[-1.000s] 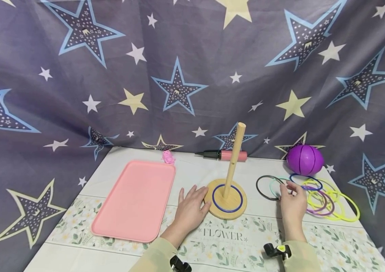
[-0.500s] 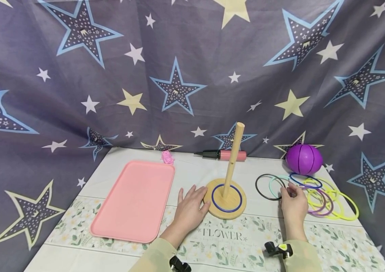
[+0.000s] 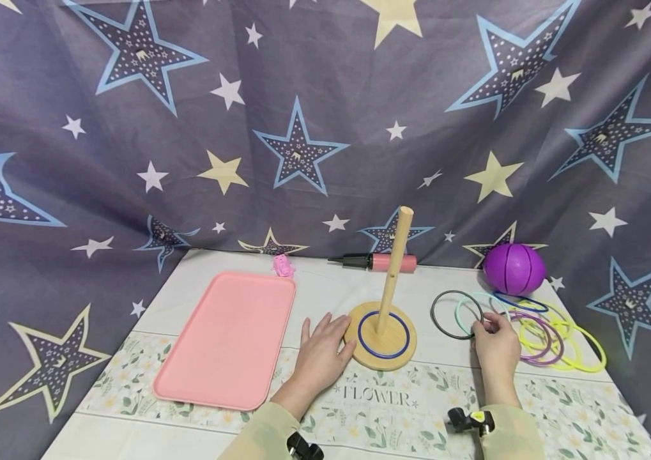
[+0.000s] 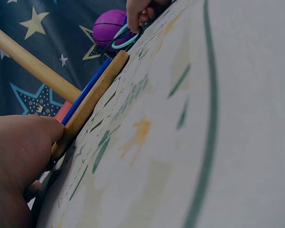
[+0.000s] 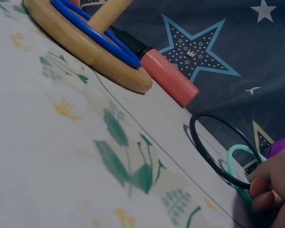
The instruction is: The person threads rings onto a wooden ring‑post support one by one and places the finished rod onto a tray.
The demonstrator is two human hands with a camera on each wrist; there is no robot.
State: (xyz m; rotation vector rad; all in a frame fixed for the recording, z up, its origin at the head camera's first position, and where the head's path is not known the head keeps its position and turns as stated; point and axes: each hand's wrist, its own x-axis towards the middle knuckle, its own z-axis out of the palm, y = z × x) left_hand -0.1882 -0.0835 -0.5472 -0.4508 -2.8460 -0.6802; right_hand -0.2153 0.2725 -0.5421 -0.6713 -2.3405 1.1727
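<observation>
A wooden peg stand [image 3: 395, 275] has a round base with a blue ring [image 3: 384, 355] lying around the foot of its post. My left hand [image 3: 323, 353] rests against the base's left edge, fingers mostly straight. In the left wrist view the thumb side touches the base rim [image 4: 97, 97]. At the right, my right hand [image 3: 496, 348] pinches the near right edge of a black ring [image 3: 436, 317], which tilts up from the table in the right wrist view. A teal ring [image 3: 459, 310] passes behind the black one and under the fingers; whether it is held too is hidden.
Beside the right hand lie purple rings [image 3: 561, 348], yellow rings [image 3: 595, 367] and another blue ring [image 3: 523, 300]. Behind them sits a purple ball [image 3: 513, 268]. A pink tray [image 3: 227, 342] lies left, a pink toy [image 3: 283, 266] and a hand pump [image 3: 391, 262] at the back.
The black ring's far side has risen slightly in the right hand's pinch. The teal ring has shifted up, and the loose blue ring has moved a little right. The left hand stays put.
</observation>
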